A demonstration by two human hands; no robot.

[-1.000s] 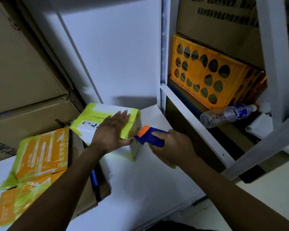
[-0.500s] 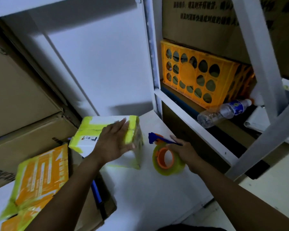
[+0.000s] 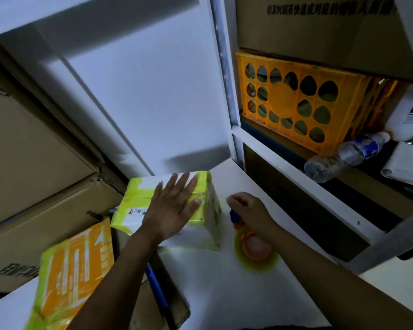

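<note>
A white box (image 3: 210,210) wrapped in yellow tape stands on the white table (image 3: 224,294) near the back wall. My left hand (image 3: 174,206) presses flat on its top with straight, spread fingers. Just right of the box, a tape dispenser (image 3: 255,251) with a yellow roll, orange core and blue handle lies flat on the table. My right hand (image 3: 250,210) hovers over the handle with loosely curled fingers and does not grip it. The handle is mostly hidden under that hand.
Orange and yellow parcels (image 3: 74,265) lie at the left beside an open carton holding a blue pen (image 3: 155,287). Large cardboard boxes (image 3: 34,151) are stacked at the left. The white rack at the right holds an orange crate (image 3: 296,103) and a lying water bottle (image 3: 343,156).
My right hand brought the tape dispenser away from the box edge, laid it flat on the table and loosened its hold. My left hand stayed pressed on the box top.
</note>
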